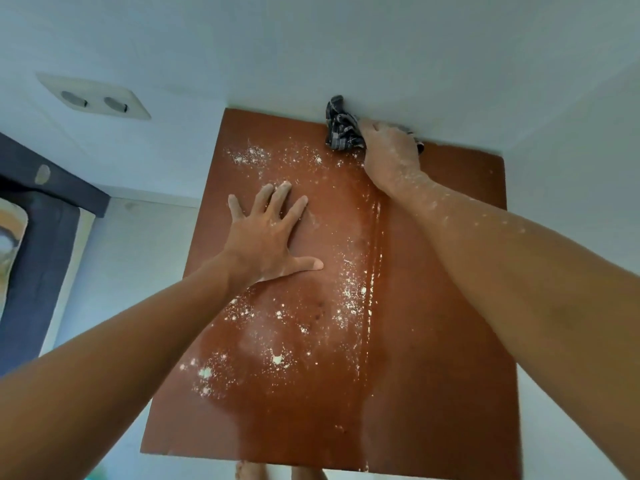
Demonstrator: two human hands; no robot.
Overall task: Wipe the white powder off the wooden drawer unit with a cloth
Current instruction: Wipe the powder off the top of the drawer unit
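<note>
The reddish-brown wooden top of the drawer unit (433,341) fills the middle of the view, seen from above. White powder (346,292) lies scattered over its left and middle parts, with a thin powder line running front to back near the centre. My right hand (389,152) grips a dark checked cloth (341,128) at the far edge, against the wall. Flat on the top, my left hand (273,237) rests palm down with fingers spread, left of centre. Both hands and my right forearm are dusted with powder.
A white wall (311,46) runs along the unit's far edge, with a double socket (95,100) to the left. A dark blue bed frame (38,216) stands at the far left on the pale floor. My bare feet (252,471) show below the unit's near edge.
</note>
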